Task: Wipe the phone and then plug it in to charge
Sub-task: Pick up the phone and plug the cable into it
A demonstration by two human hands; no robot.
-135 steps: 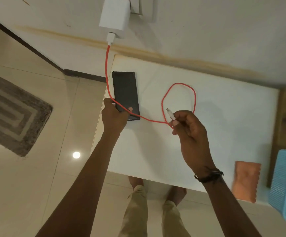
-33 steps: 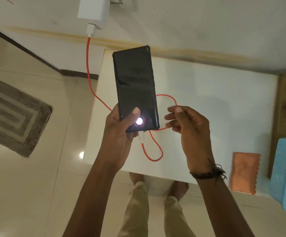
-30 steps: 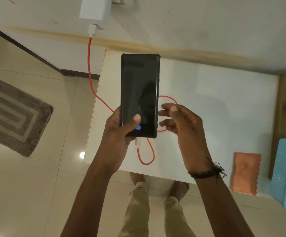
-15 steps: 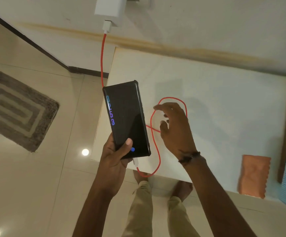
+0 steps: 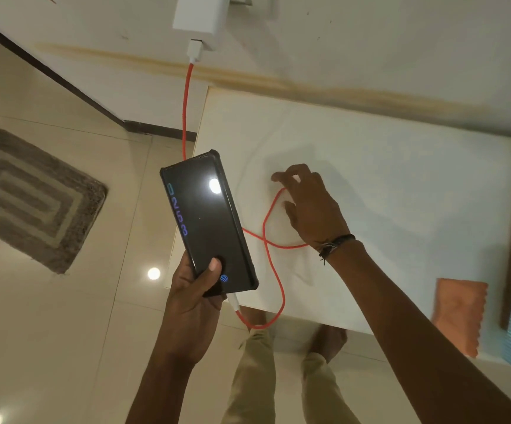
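The phone (image 5: 206,223), black in a dark bumper case with blue digits lit along its edge, is held above the tabletop's (image 5: 401,179) left edge, gripped by the left hand's (image 5: 191,301) fingers. A red cable (image 5: 274,270) is plugged into its bottom. The right hand (image 5: 309,206) is spread open over the cable loop.
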